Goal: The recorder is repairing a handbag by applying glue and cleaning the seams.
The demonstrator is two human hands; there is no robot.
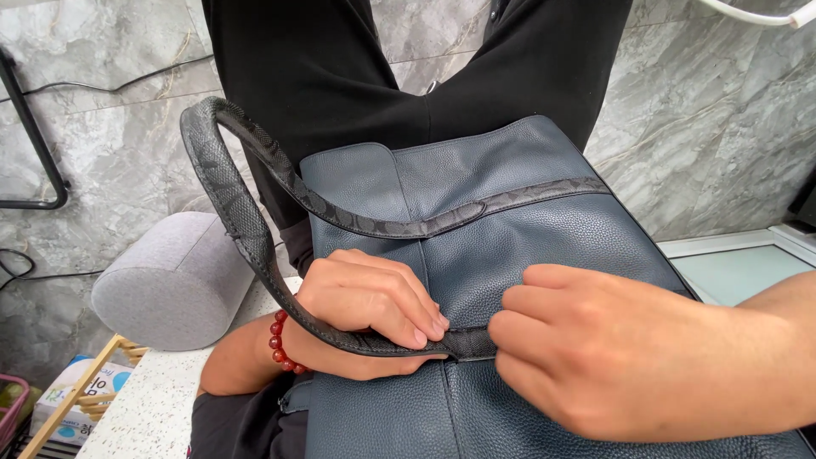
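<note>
A dark blue pebbled-leather bag lies across my lap, filling the middle of the view. Its grey patterned strap loops up to the left and runs back across the bag's front. My left hand, with a red bead bracelet at the wrist, pinches the strap against the bag. My right hand grips the strap's end right beside it, fingers curled shut. The two hands almost touch at the centre of the bag.
A grey cylindrical cushion lies to the left beside a white speckled surface. A wooden rack and a box sit at the lower left. Grey marble floor with black cables lies beyond my black trousers.
</note>
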